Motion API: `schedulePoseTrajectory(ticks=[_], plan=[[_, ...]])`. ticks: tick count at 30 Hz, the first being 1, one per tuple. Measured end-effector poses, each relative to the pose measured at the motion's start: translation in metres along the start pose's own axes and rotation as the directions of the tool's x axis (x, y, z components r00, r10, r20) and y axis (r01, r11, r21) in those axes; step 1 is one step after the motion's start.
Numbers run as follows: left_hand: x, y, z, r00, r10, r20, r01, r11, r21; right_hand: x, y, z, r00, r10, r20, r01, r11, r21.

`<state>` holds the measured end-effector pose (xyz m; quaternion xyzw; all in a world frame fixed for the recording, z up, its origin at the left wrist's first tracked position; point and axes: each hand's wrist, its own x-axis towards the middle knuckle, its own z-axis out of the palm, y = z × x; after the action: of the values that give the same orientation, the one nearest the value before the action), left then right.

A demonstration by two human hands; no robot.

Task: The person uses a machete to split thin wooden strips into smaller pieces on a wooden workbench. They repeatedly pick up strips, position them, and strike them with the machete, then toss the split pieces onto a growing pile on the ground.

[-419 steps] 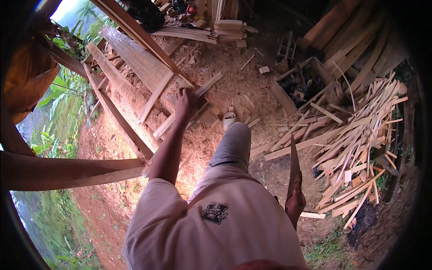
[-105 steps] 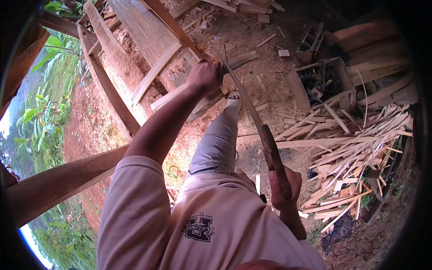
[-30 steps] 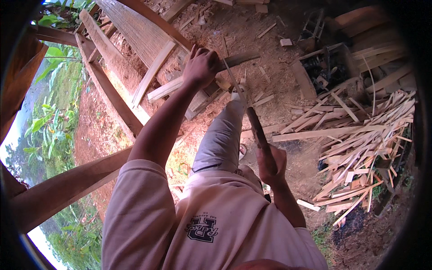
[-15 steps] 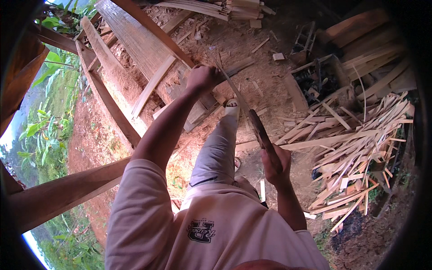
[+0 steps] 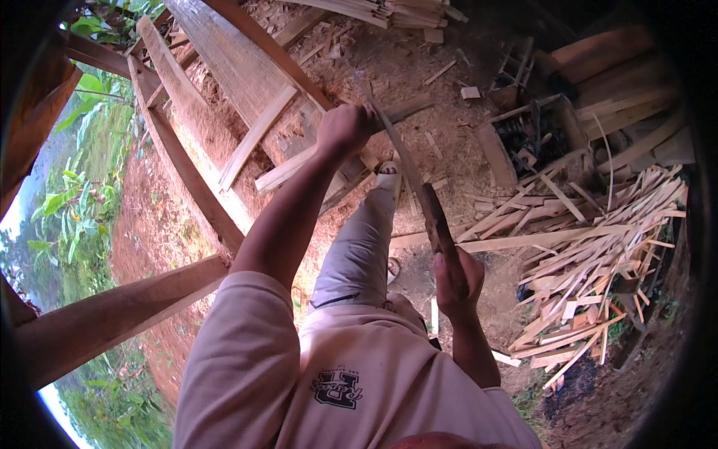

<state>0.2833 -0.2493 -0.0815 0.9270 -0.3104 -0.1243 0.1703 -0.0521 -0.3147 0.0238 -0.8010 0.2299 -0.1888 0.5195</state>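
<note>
Slanting away from the person, a long-bladed tool (image 5: 432, 209) has its near end wrapped tightly by the right hand (image 5: 458, 283). Beside the tool's far end, the left hand (image 5: 345, 129) is clenched; whether around something, I can't tell. Wood strips (image 5: 576, 277) heap right of the tool; a wide plank (image 5: 235, 56) lies to its left.

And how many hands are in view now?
2. The right hand holds the handsaw by its handle; the left hand is beside the blade's far end, near a wooden beam. No others show.
</note>
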Motion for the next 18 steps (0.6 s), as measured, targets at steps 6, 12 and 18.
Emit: schedulePoseTrajectory(ticks=[6, 12, 18], plan=[[0.002, 0.005, -0.007, 0.998, 0.018, 0.053, -0.021, 0.998, 0.056, 0.006, -0.004, 0.0, 1.0, 0.015, 0.002, -0.015, 1.0, -0.004], [-0.001, 0.007, -0.013, 0.999, -0.02, -0.04, 0.022, 0.999, 0.038, 0.027, -0.034, -0.012, 0.996, 0.035, 0.081, -0.032, 0.999, -0.035], [-0.001, 0.016, -0.025, 0.994, -0.035, 0.105, 0.032, 0.999, 0.028, 0.045, -0.048, -0.023, 0.983, 0.069, 0.17, -0.064, 0.997, -0.037]])
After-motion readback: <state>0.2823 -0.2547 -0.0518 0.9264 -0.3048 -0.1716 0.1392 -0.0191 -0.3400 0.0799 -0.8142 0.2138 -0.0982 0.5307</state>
